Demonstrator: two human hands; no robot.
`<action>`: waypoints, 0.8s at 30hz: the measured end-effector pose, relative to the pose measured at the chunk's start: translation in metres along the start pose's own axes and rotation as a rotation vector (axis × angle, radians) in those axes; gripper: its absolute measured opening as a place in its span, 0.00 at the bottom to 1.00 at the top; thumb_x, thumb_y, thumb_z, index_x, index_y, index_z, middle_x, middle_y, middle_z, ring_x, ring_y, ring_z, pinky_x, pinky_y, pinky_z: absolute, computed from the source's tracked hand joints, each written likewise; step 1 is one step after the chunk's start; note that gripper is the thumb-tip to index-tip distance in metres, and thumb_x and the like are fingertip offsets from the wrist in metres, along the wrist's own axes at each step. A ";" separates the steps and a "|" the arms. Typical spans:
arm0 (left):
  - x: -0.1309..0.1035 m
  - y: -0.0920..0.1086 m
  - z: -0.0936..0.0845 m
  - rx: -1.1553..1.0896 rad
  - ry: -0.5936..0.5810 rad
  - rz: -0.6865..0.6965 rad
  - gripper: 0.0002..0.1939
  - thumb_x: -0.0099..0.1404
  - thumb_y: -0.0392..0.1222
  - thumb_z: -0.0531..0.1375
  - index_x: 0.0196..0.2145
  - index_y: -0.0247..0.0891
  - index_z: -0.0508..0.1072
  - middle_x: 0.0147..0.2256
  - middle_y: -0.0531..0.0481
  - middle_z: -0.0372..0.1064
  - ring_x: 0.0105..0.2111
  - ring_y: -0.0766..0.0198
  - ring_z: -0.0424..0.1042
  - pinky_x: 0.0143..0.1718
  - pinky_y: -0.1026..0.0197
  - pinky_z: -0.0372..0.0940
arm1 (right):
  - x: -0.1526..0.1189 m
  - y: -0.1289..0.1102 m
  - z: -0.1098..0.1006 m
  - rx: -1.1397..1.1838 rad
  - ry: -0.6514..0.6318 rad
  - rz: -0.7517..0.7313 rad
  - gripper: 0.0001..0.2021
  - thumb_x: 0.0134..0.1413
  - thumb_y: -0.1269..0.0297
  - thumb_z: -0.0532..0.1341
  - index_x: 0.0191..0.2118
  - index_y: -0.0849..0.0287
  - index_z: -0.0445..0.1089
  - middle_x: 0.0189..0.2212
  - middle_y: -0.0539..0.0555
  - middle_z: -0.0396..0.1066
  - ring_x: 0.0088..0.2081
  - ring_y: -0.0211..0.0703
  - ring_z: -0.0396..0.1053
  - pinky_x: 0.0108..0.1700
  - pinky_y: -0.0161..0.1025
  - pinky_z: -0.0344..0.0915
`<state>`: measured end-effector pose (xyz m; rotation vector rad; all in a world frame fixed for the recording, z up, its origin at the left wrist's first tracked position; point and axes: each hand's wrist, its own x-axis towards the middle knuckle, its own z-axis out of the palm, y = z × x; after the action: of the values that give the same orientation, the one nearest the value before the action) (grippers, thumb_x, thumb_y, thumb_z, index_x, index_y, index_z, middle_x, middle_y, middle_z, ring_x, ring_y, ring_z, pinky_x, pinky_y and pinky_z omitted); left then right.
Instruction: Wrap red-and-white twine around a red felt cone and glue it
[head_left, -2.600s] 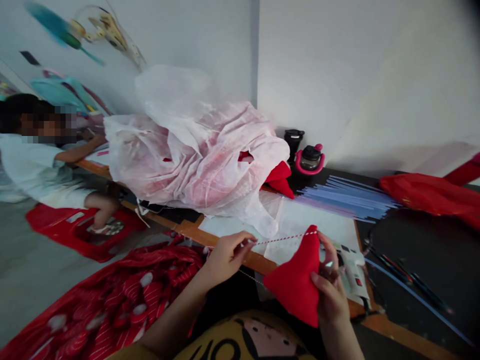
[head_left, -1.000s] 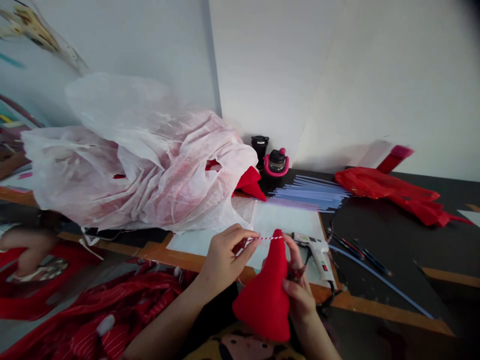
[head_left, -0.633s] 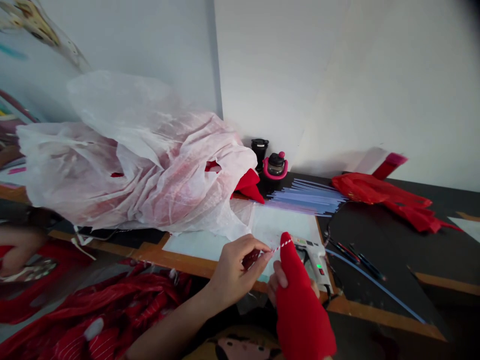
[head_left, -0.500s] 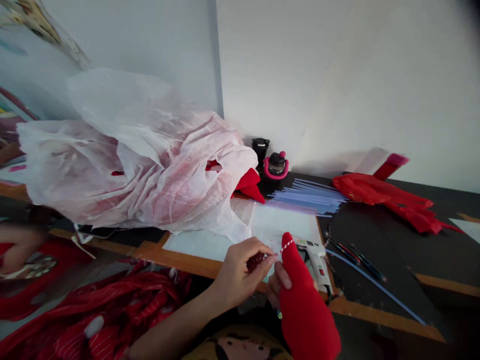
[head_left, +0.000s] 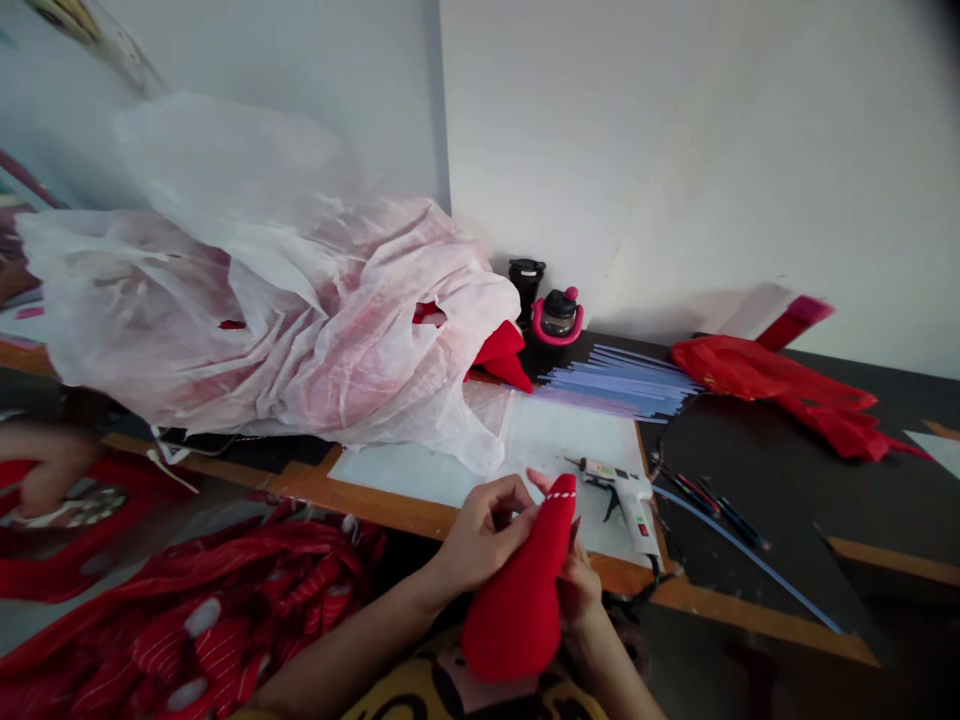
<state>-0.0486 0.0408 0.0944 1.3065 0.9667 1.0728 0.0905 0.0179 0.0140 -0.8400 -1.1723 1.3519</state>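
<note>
A red, plump cloth piece (head_left: 517, 600), narrow at the top and rounded below, is held up at the table's front edge. Red-and-white twisted cord (head_left: 560, 494) crosses its narrow tip. My left hand (head_left: 484, 535) is closed at the left side of the tip, thumb and forefinger pinched where the cord leads; the cord's end is hidden. My right hand (head_left: 579, 585) grips the piece from behind and the right, its fingers partly covered by the cloth. A white glue gun (head_left: 626, 500) lies just right of the tip, nozzle pointing left.
A big white plastic bag (head_left: 300, 330) fills the table's left side. Behind are a black bottle (head_left: 526, 282), a pink-handled bottle (head_left: 558, 318), pale strips (head_left: 619, 385) and red plastic (head_left: 780, 385). Pens (head_left: 720, 512) lie right. Striped red cloth (head_left: 225, 610) and another person's hand (head_left: 52, 480) are left.
The red piece has swung left and turned, so its wide end now hangs between my forearms. The cord, stretched to my left hand before, now lies across the tip. The glue gun is fully exposed.
</note>
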 end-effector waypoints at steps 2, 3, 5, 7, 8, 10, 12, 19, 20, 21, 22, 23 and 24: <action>-0.008 -0.001 -0.004 0.046 0.027 0.005 0.16 0.67 0.49 0.60 0.26 0.37 0.65 0.24 0.54 0.64 0.25 0.68 0.63 0.27 0.66 0.58 | -0.005 -0.006 -0.002 0.071 -0.022 0.085 0.32 0.48 0.43 0.69 0.57 0.51 0.69 0.36 0.55 0.76 0.25 0.42 0.69 0.26 0.38 0.69; -0.013 -0.002 -0.006 0.080 0.030 0.003 0.14 0.67 0.48 0.60 0.27 0.37 0.65 0.24 0.54 0.64 0.25 0.68 0.63 0.27 0.66 0.57 | -0.006 -0.010 -0.005 0.083 -0.038 0.123 0.30 0.49 0.47 0.71 0.56 0.50 0.70 0.35 0.53 0.75 0.24 0.40 0.67 0.25 0.36 0.67; -0.023 -0.005 -0.008 0.163 0.004 -0.005 0.11 0.66 0.45 0.59 0.29 0.37 0.67 0.24 0.54 0.64 0.24 0.68 0.61 0.25 0.65 0.56 | -0.009 -0.021 -0.016 0.044 -0.069 0.147 0.22 0.53 0.53 0.70 0.53 0.50 0.72 0.33 0.51 0.73 0.23 0.37 0.64 0.25 0.33 0.65; -0.031 -0.008 -0.007 0.222 -0.042 -0.011 0.10 0.67 0.44 0.58 0.29 0.37 0.67 0.24 0.53 0.64 0.24 0.68 0.60 0.25 0.65 0.54 | -0.008 -0.037 -0.029 -0.014 -0.092 0.103 0.19 0.55 0.56 0.68 0.52 0.50 0.73 0.36 0.52 0.71 0.27 0.37 0.65 0.29 0.34 0.66; -0.034 -0.009 -0.006 0.236 -0.057 -0.014 0.10 0.67 0.43 0.58 0.29 0.38 0.67 0.24 0.53 0.64 0.24 0.68 0.60 0.24 0.65 0.53 | -0.007 -0.046 -0.035 -0.033 -0.121 0.078 0.21 0.55 0.55 0.69 0.54 0.50 0.73 0.39 0.52 0.69 0.28 0.37 0.65 0.29 0.34 0.66; -0.038 -0.011 -0.005 0.242 -0.061 -0.023 0.10 0.68 0.43 0.57 0.29 0.38 0.66 0.25 0.53 0.64 0.24 0.68 0.60 0.24 0.66 0.53 | 0.000 -0.066 -0.044 -0.093 -0.218 0.083 0.24 0.56 0.55 0.67 0.58 0.49 0.70 0.43 0.53 0.67 0.27 0.35 0.63 0.28 0.35 0.66; -0.038 -0.011 -0.004 0.243 -0.059 -0.034 0.11 0.68 0.44 0.57 0.29 0.38 0.66 0.25 0.52 0.65 0.25 0.67 0.61 0.24 0.66 0.53 | 0.010 -0.084 -0.048 -0.222 -0.338 0.068 0.25 0.57 0.57 0.67 0.60 0.49 0.69 0.44 0.53 0.68 0.25 0.33 0.61 0.25 0.33 0.63; -0.039 -0.003 -0.005 0.211 -0.066 -0.047 0.14 0.68 0.49 0.58 0.29 0.37 0.68 0.27 0.50 0.68 0.27 0.66 0.64 0.27 0.65 0.55 | 0.038 -0.110 -0.043 -0.408 -0.628 -0.167 0.21 0.50 0.68 0.74 0.51 0.51 0.77 0.41 0.54 0.77 0.43 0.46 0.74 0.46 0.41 0.72; -0.038 -0.003 -0.007 0.197 -0.070 -0.052 0.15 0.68 0.50 0.59 0.30 0.36 0.69 0.27 0.49 0.68 0.27 0.66 0.64 0.28 0.65 0.55 | 0.038 -0.109 -0.043 -0.378 -0.632 -0.127 0.19 0.50 0.68 0.74 0.49 0.51 0.77 0.40 0.54 0.77 0.40 0.44 0.75 0.43 0.39 0.73; -0.036 -0.003 -0.009 0.176 -0.082 -0.062 0.16 0.68 0.51 0.59 0.30 0.35 0.70 0.27 0.49 0.69 0.27 0.66 0.64 0.28 0.65 0.55 | 0.037 -0.107 -0.044 -0.333 -0.627 -0.075 0.18 0.50 0.69 0.73 0.48 0.51 0.78 0.39 0.53 0.76 0.37 0.42 0.75 0.37 0.36 0.74; -0.033 -0.005 -0.011 0.143 -0.100 -0.076 0.17 0.68 0.52 0.60 0.30 0.35 0.71 0.27 0.49 0.69 0.27 0.66 0.64 0.27 0.65 0.55 | 0.035 -0.104 -0.045 -0.275 -0.616 -0.021 0.17 0.50 0.70 0.73 0.47 0.51 0.78 0.39 0.53 0.76 0.33 0.39 0.75 0.32 0.33 0.74; -0.029 -0.008 -0.013 0.093 -0.127 -0.094 0.18 0.66 0.54 0.61 0.30 0.34 0.72 0.26 0.49 0.68 0.26 0.67 0.63 0.27 0.65 0.54 | 0.033 -0.101 -0.046 -0.212 -0.601 0.032 0.17 0.50 0.71 0.73 0.47 0.51 0.79 0.39 0.53 0.75 0.30 0.37 0.74 0.26 0.30 0.73; -0.024 -0.013 -0.016 0.027 -0.157 -0.116 0.19 0.65 0.55 0.63 0.31 0.34 0.72 0.26 0.50 0.68 0.25 0.68 0.63 0.26 0.65 0.54 | 0.032 -0.098 -0.047 -0.147 -0.581 0.069 0.17 0.50 0.71 0.73 0.46 0.51 0.79 0.39 0.52 0.74 0.27 0.35 0.73 0.22 0.28 0.72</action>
<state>-0.0689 0.0220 0.0796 1.3190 0.9295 0.8581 0.1576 0.0481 0.1002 -0.6051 -1.7185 1.6406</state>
